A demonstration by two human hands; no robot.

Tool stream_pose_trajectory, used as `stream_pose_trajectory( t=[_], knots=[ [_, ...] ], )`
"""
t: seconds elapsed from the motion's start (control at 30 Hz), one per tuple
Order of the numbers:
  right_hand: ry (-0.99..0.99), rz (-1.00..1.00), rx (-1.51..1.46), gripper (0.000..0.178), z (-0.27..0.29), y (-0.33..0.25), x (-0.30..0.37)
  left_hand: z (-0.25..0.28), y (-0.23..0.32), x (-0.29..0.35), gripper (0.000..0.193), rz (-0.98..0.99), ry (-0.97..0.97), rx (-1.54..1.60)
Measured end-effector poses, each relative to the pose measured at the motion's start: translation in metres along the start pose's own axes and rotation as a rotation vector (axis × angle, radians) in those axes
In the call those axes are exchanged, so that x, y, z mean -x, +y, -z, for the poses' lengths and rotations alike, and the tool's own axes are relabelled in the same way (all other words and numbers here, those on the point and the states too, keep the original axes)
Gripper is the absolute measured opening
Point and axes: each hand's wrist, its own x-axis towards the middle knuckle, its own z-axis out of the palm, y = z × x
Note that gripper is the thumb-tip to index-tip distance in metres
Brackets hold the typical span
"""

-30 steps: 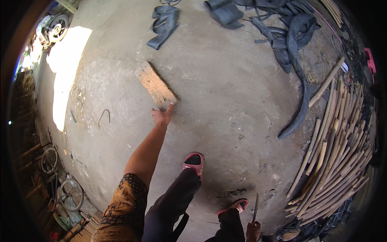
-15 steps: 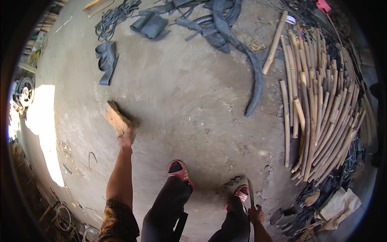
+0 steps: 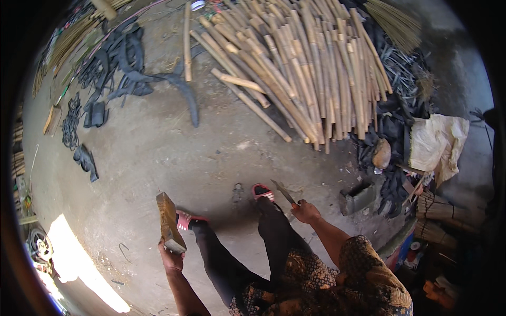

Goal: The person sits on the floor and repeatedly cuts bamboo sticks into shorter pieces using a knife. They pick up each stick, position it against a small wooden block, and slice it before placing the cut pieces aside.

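Note:
A thick wooden block (image 3: 168,224) with a rough, worn side is in my left hand (image 3: 171,257), whose fingers are wrapped about its lower end. It hangs above the floor, left of my feet. My right hand (image 3: 305,211) is closed around the handle of a knife (image 3: 284,193). The blade points forward and to the left, beside my right sandal (image 3: 262,193). My left sandal (image 3: 191,220) shows just right of the block.
Cut bamboo poles (image 3: 311,79) lie heaped ahead and to the right. Dark rubber strips (image 3: 124,58) are spread at the far left. A pale sack (image 3: 437,145), a stone (image 3: 381,154) and a dark open container (image 3: 358,198) are on the right. A bent wire (image 3: 124,249) lies at left.
My view has swung to the right, bringing the bamboo heap toward the middle. The block now stands more upright in my left hand. My right hand still grips the knife, its blade now tilted left.

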Motion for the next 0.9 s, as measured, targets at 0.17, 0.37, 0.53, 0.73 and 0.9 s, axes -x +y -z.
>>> stream_pose_trajectory(
  t=[0.17,0.37,0.53,0.73,0.9],
  knots=[
    [-0.045,-0.048,-0.013,0.060,0.063,0.103,-0.006,-0.089,-0.109,0.070,0.092,0.139,-0.020,0.049],
    [-0.133,-0.263,-0.051,0.060,0.087,0.220,0.009,-0.147,-0.212,0.116,0.099,0.174,-0.061,-0.057],
    [-0.010,0.058,0.130,0.058,0.110,0.298,0.019,-0.190,-0.294,0.142,0.088,0.086,-0.054,-0.094],
    [0.183,0.276,0.263,0.062,0.188,0.305,0.031,-0.265,-0.378,0.156,0.068,0.050,-0.054,-0.042],
    [0.170,0.411,0.233,0.062,0.249,0.299,-0.015,-0.359,-0.427,0.159,0.076,0.039,-0.019,0.079]
  ],
)
